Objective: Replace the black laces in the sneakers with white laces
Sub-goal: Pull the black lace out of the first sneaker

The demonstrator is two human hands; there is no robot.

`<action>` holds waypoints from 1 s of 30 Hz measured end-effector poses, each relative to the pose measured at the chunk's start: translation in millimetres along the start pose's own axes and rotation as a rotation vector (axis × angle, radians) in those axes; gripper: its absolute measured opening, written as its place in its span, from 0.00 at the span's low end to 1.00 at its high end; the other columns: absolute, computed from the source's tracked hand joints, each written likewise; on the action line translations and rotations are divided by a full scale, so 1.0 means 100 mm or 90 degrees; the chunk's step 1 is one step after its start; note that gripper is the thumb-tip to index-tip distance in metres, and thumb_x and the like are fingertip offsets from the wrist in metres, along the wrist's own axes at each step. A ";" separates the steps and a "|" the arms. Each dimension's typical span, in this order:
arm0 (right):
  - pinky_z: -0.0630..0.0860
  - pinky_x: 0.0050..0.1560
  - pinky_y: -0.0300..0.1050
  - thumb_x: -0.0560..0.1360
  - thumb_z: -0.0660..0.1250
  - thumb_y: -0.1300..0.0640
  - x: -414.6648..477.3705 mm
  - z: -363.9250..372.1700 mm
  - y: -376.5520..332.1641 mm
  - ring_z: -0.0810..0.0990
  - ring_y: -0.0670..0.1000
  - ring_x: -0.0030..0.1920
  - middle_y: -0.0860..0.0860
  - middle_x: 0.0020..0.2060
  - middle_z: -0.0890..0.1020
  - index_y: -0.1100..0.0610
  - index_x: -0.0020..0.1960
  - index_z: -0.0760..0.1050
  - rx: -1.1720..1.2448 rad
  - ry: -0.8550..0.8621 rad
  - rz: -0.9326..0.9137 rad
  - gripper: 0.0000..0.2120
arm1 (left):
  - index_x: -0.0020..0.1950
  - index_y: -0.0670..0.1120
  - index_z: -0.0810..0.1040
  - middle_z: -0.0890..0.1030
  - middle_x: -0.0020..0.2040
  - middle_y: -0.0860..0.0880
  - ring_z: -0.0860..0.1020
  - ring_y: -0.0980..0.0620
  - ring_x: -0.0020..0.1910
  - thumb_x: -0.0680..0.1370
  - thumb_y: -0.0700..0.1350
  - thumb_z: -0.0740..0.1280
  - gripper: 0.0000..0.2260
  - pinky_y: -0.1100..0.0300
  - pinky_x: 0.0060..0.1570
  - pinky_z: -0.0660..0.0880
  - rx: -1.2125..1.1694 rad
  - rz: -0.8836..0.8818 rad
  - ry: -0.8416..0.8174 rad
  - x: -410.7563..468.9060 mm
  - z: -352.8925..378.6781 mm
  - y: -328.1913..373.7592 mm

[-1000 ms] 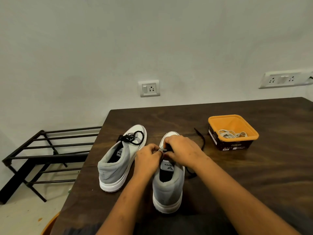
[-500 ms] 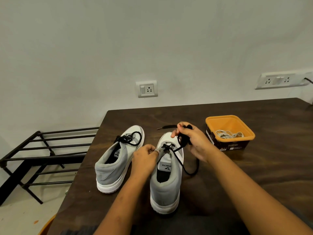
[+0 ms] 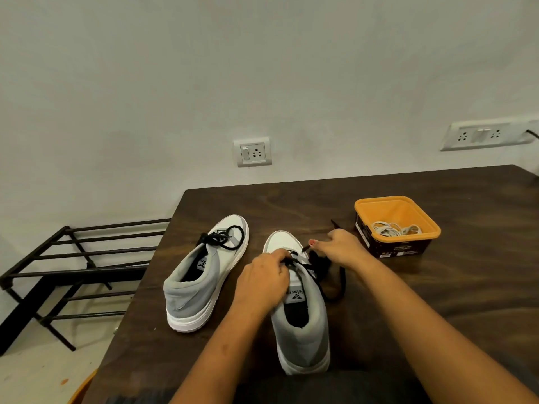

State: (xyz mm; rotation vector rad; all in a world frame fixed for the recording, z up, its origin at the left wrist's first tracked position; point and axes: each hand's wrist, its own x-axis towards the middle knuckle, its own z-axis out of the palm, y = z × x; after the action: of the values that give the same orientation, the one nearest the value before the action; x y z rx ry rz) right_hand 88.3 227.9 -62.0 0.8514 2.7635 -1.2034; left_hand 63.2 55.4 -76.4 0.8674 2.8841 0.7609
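Observation:
Two grey and white sneakers stand on the dark wooden table (image 3: 437, 287), toes pointing away from me. The left sneaker (image 3: 204, 275) keeps its black lace (image 3: 224, 239) tied in a bow. On the right sneaker (image 3: 300, 313), my left hand (image 3: 262, 282) grips the eyelet area and the black lace at the tongue. My right hand (image 3: 339, 247) is beside the toe and pinches a loosened strand of that black lace (image 3: 326, 272), which trails in a loop over the shoe's right side onto the table. White laces (image 3: 395, 229) lie coiled in an orange tub (image 3: 420, 211).
The orange tub stands at the table's right, just beyond my right hand. A black metal rack (image 3: 73, 272) stands on the floor to the left of the table. Wall sockets (image 3: 253, 152) sit behind the table. An orange object (image 3: 81, 387) shows at the lower left edge.
My right hand, raised with the lace half a second ago, has dropped beside the toe, still holding the strand. More lace now lies loose to the shoe's right. My left hand stays on the eyelets.

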 end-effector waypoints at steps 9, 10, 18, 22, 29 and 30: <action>0.72 0.42 0.37 0.70 0.75 0.55 -0.23 -0.12 -0.15 0.77 0.45 0.46 0.49 0.47 0.80 0.51 0.56 0.77 0.033 -0.291 -0.121 0.16 | 0.51 0.52 0.78 0.74 0.50 0.54 0.75 0.53 0.49 0.77 0.43 0.63 0.07 0.57 0.46 0.73 -0.105 0.025 0.123 0.01 0.14 0.00; 0.73 0.44 0.38 0.68 0.76 0.55 -0.23 -0.08 -0.15 0.77 0.46 0.48 0.50 0.49 0.80 0.50 0.57 0.77 -0.006 -0.288 -0.144 0.19 | 0.47 0.52 0.77 0.77 0.49 0.53 0.76 0.52 0.49 0.76 0.41 0.63 0.07 0.54 0.49 0.75 -0.229 -0.012 0.103 0.03 0.14 0.01; 0.69 0.38 0.34 0.68 0.76 0.53 -0.23 0.06 -0.12 0.74 0.44 0.39 0.47 0.40 0.77 0.49 0.49 0.77 -0.020 -0.177 -0.203 0.12 | 0.42 0.48 0.71 0.71 0.32 0.49 0.71 0.55 0.29 0.81 0.38 0.56 0.11 0.61 0.35 0.71 -1.047 -0.341 0.298 0.14 -0.44 -0.11; 0.70 0.41 0.38 0.74 0.71 0.53 -0.17 0.03 -0.11 0.75 0.44 0.37 0.46 0.34 0.77 0.50 0.36 0.77 0.044 -0.137 -0.220 0.08 | 0.41 0.49 0.71 0.69 0.30 0.50 0.64 0.57 0.21 0.81 0.40 0.54 0.11 0.67 0.19 0.59 -0.994 -0.387 0.323 0.09 -0.67 -0.36; 0.71 0.34 0.35 0.82 0.57 0.52 -0.20 -0.22 -0.18 0.76 0.45 0.31 0.50 0.32 0.78 0.58 0.43 0.76 0.377 -0.128 -0.150 0.15 | 0.61 0.51 0.68 0.77 0.55 0.45 0.80 0.45 0.41 0.75 0.37 0.60 0.17 0.56 0.38 0.76 -0.175 -0.280 0.038 0.02 -0.66 -0.55; 0.71 0.33 0.33 0.82 0.56 0.53 -0.20 -0.19 -0.18 0.75 0.45 0.31 0.50 0.33 0.78 0.58 0.44 0.76 0.349 -0.127 -0.156 0.15 | 0.64 0.53 0.65 0.75 0.59 0.44 0.79 0.43 0.48 0.74 0.38 0.60 0.20 0.52 0.46 0.78 -0.077 -0.252 -0.036 0.01 -0.61 -0.55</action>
State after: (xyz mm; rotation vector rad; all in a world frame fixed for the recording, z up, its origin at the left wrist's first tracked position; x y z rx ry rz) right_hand 100.2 221.4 -31.7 0.3700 2.4550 -2.0168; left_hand 24.2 -11.2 -48.0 0.2850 2.7886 0.8346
